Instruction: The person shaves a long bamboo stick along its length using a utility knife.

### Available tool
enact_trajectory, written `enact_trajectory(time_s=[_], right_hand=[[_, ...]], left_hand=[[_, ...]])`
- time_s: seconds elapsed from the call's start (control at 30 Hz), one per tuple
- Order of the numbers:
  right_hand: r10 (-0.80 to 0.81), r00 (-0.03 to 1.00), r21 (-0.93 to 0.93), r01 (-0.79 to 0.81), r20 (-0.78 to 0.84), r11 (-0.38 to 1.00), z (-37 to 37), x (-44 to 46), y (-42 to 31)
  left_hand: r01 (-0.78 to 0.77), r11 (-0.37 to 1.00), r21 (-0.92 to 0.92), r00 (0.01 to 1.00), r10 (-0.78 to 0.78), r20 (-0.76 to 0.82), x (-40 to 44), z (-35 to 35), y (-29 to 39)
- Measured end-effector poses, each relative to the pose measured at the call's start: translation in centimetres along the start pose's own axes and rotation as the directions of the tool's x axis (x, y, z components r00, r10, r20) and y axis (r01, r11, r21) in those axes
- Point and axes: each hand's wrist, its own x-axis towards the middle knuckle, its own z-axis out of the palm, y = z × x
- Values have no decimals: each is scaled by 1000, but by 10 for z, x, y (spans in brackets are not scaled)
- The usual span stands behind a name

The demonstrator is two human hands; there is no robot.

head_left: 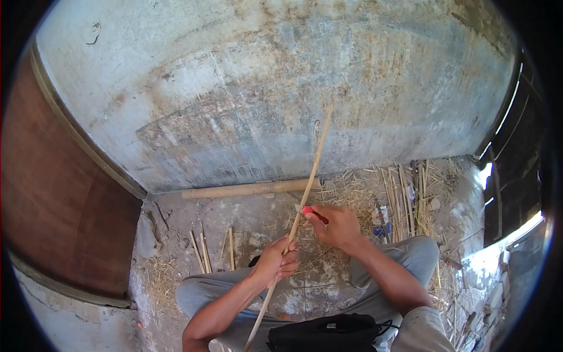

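Observation:
A long, thin bamboo strip (319, 151) slants from my lap up toward the wall. My left hand (274, 261) is wrapped round its lower middle, over my crossed legs. In my right hand (337, 227) is a knife (307, 209) with a red handle, gripped between thumb and fingers. Its short blade lies against the strip, just above my left hand. My right palm is partly turned from view.
Along the wall's foot lies a thick bamboo pole (234, 191). Several cut strips (404, 199) and loose shavings (349, 190) cover the floor at right, beside a small blue item (382, 230). More strips (202, 251) stand near my left knee. A brown door panel (64, 193) is at left.

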Motion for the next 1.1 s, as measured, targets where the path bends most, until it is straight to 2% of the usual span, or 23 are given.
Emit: enact_trajectory(time_s=[0.2, 0.27, 0.5, 0.6, 0.67, 0.8, 0.87, 0.9, 0.97, 1.1], right_hand=[[-4, 1000, -38, 3, -18, 999, -2, 4, 11], [263, 965, -82, -261, 10, 962, -19, 19, 18], [207, 973, -100, -218, -106, 971, -15, 23, 43], [291, 953, -175, -303, -89, 937, -20, 30, 47], [177, 971, -256, -215, -163, 942, -13, 30, 53], [172, 969, -257, -215, -179, 942, -7, 33, 69], [529, 822, -303, -570, -212, 764, -21, 42, 105], [531, 820, -300, -572, -215, 763, -30, 44, 112], [544, 776, -95, -598, -320, 796, -46, 45, 116], [496, 822, -58, -530, -279, 846, -41, 37, 78]], left_hand=[[-9, 1000, 23, 1000, 9, 10, -2, 0, -8], [59, 997, 56, 998, -57, -27, -9, 3, -16], [68, 993, 93, 996, -62, -60, -14, 5, -15], [78, 989, 125, 996, -73, -42, -15, 4, -13], [86, 990, 111, 995, -79, -65, -14, 6, -11], [96, 990, 101, 994, -89, -69, -13, 1, -14], [144, 980, 137, 990, -144, -5, -17, -7, -24], [145, 979, 141, 989, -145, -5, -17, -11, -29], [126, 967, 222, 989, -140, 48, -15, -17, -35], [85, 980, 178, 992, -99, 73, -10, -23, -28]])
